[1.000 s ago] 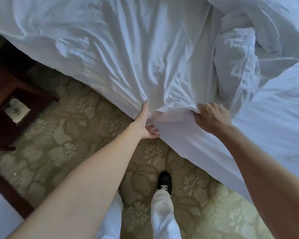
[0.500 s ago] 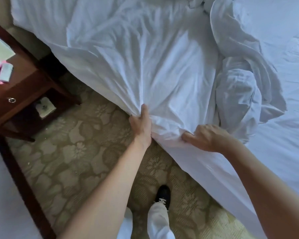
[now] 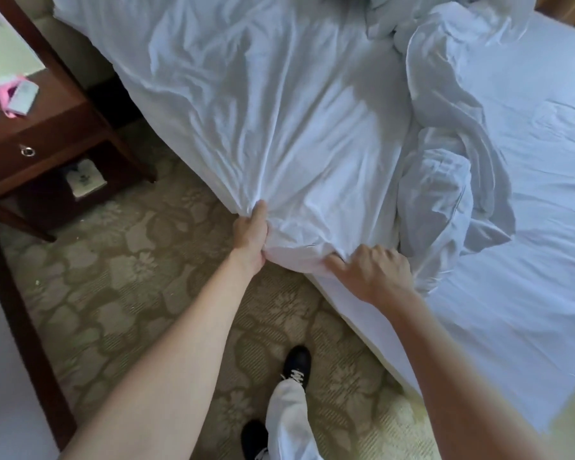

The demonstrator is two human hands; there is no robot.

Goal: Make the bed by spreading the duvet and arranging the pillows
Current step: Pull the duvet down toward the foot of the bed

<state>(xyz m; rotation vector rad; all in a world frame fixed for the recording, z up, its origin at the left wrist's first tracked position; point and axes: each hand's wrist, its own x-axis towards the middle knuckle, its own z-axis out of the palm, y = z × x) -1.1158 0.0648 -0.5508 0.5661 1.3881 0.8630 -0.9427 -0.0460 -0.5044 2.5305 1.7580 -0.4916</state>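
Both hands grip the white duvet (image 3: 279,127) at the bed's (image 3: 528,293) near edge, centre frame: the left hand (image 3: 251,235) is closed on a bunched fold, the right hand (image 3: 374,272) clenches fabric just beside it. The rest lies rumpled at upper right.

Both bare arms reach forward, the left hand (image 3: 251,232) fisted with thumb up, the right hand (image 3: 372,272) clenched, knuckles raised.
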